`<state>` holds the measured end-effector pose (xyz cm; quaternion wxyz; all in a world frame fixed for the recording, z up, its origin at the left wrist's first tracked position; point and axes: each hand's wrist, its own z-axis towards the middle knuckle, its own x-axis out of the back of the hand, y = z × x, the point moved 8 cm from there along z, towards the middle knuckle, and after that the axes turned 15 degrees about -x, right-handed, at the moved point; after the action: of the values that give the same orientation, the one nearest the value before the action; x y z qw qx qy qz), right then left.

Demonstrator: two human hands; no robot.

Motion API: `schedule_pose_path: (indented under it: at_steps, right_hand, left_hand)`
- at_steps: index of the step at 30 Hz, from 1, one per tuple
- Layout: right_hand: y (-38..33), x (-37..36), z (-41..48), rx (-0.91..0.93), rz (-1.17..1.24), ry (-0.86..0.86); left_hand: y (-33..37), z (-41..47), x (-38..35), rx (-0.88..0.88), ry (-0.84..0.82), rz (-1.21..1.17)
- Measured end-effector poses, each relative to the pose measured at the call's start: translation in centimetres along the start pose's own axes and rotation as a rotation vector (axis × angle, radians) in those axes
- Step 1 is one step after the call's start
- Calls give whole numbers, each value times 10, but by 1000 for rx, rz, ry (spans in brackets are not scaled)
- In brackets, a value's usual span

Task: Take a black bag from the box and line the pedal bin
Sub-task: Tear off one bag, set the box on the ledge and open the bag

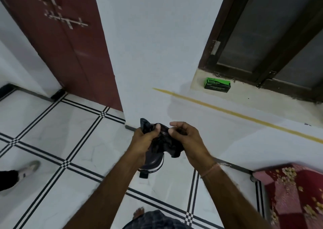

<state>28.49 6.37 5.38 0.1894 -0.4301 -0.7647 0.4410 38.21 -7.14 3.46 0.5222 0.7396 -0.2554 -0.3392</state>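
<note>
A crumpled black bag point(163, 141) is bunched between both hands at the middle of the head view. My left hand point(146, 138) grips its left side, with a corner of the bag sticking up above the thumb. My right hand point(185, 139) pinches the right side with thumb and fingers. Under my hands on the floor stands the dark pedal bin point(152, 162), mostly hidden, its black pedal point(143, 174) sticking out toward me. The green and black bag box point(217, 85) lies on the window ledge up to the right.
A white wall column rises straight ahead, with a red door point(70, 45) to its left and a dark-framed window point(272, 36) to its right. Another person's shoe point(28, 169) is at the left edge. A red floral mattress point(295, 193) lies at the lower right.
</note>
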Motion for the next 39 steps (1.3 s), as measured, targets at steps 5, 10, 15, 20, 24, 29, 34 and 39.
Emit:
schedule_pose_path:
  at_steps: [5, 10, 15, 20, 24, 29, 34, 39]
  right_hand:
    - [35, 1, -23, -185, 7, -84]
    - [41, 23, -40, -118, 282, 23]
    - [47, 37, -48, -103, 296, 86]
    - [52, 47, -51, -108, 219, 157]
    - [50, 56, -52, -72, 216, 186]
    - [54, 58, -50, -102, 106, 130]
    - [50, 74, -52, -23, 123, 257]
    - [41, 60, -53, 48, 37, 129]
  left_hand:
    - [-10, -24, 9, -1, 83, -56]
    - [-16, -47, 0, 1, 80, -106]
    - [-20, -60, 5, 13, 112, -125]
    - [-26, -65, 10, 30, 178, -113]
    - [-38, -68, 17, 59, 305, -129]
    - [-42, -68, 14, 69, 374, -192]
    - [-58, -66, 25, 112, 351, -12]
    - [-39, -66, 8, -156, 154, 383]
